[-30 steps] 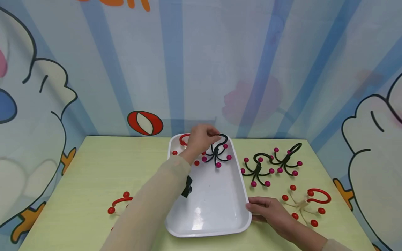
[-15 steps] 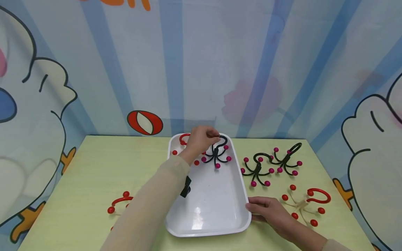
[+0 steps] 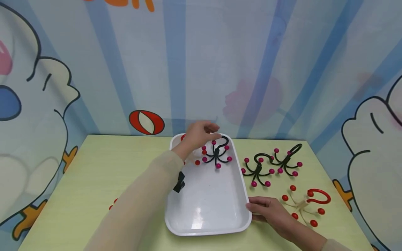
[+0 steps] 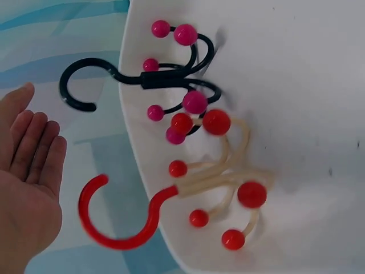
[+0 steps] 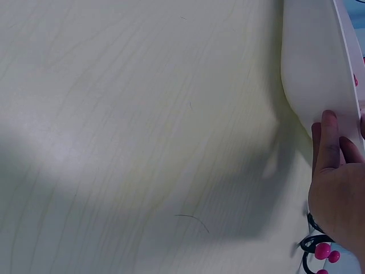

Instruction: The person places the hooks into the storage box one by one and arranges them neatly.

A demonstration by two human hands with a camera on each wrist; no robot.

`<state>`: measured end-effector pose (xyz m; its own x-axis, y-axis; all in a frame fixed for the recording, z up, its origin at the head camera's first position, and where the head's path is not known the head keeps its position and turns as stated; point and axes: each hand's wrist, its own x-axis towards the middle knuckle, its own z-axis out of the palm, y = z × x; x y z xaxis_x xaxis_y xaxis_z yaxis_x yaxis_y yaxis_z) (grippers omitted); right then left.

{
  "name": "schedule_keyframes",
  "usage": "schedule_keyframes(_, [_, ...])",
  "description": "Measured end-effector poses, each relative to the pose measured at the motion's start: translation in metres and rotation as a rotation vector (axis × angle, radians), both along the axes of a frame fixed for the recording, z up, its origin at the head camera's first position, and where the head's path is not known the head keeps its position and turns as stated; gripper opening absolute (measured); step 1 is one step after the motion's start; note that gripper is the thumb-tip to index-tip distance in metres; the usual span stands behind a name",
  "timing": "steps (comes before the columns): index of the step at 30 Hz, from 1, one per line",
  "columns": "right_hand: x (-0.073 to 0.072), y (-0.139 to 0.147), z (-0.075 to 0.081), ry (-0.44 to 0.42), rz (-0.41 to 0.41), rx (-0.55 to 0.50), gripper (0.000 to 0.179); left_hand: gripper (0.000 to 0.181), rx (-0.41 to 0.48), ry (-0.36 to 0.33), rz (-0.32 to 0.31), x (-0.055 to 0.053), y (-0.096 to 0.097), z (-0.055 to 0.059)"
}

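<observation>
Black hook [image 4: 165, 80] lies in the far end of the tray [image 3: 207, 198], beside the red hook [image 4: 199, 181]. Left hand [image 3: 198, 135]: fingers extended, pinching nothing; right hand [image 3: 273, 213] pinches the tray's side. Judgement: withdraw left without brushing either hook; hold tray steady.

The head camera looks forward and down from the near side of the white tray [image 3: 210, 205], far enough to include it whole, with the printed backdrop [image 3: 201, 69] behind it. The left wrist camera looks down closely on the tray's far end (turned sideways, far is left), sharing the black hook [image 4: 165, 79] with the head view. The right wrist camera, at the tray's right, faces mostly the tabletop [image 5: 142, 114]; the right hand [image 3: 270, 212] also appears in the head view.
</observation>
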<state>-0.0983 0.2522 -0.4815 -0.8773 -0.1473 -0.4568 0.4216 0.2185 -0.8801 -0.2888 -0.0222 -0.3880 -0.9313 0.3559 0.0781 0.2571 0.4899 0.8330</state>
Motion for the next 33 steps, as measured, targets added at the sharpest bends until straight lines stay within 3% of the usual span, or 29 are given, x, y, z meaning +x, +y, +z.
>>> schedule_keyframes(6, [0.000,0.002,-0.002,-0.006,0.001,0.004,0.052,0.034,-0.023,0.058,-0.085,0.000,-0.023,0.016])
schedule_keyframes(13, [-0.001,0.004,0.000,-0.010,-0.003,0.019,0.052,0.039,-0.103,0.066,-0.155,0.011,-0.056,0.037])
schedule_keyframes(17, [-0.002,0.005,0.001,-0.006,-0.004,0.017,0.051,0.043,-0.178,0.081,-0.141,0.020,-0.077,0.046])
schedule_keyframes(23, [-0.001,0.007,0.001,-0.008,-0.015,0.011,0.053,0.043,-0.192,0.103,-0.113,0.035,-0.111,0.053])
schedule_keyframes(33, [0.001,0.010,0.000,-0.022,-0.025,0.025,0.057,0.048,-0.226,0.089,-0.036,0.076,-0.166,0.049])
